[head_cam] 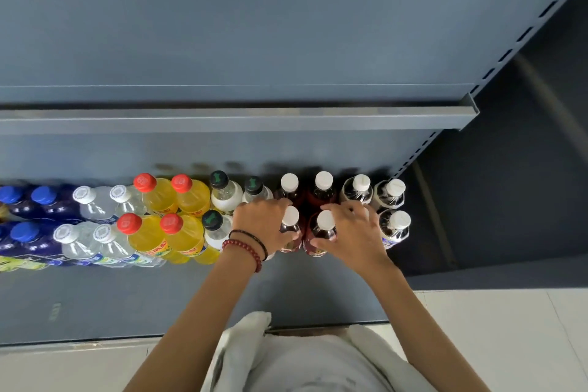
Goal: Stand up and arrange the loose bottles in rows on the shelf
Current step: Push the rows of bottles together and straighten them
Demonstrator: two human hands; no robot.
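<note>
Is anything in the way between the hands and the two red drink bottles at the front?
No. The left hand is touching one red bottle and the right hand the other red bottle, with nothing between.

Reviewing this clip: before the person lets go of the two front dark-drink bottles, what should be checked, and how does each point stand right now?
1. Left hand grips the left front dark bottle: ok.
2. Right hand grips the right front dark bottle: ok.
3. Both held bottles upright, white caps up: ok.
4. Front pair lined up with the two dark bottles behind: ok.
5. Any bottle lying loose on the bare shelf in front: none seen, ok.
6. Front bottle hidden under the left hand, next to the front black-capped bottle: cannot tell.
</note>
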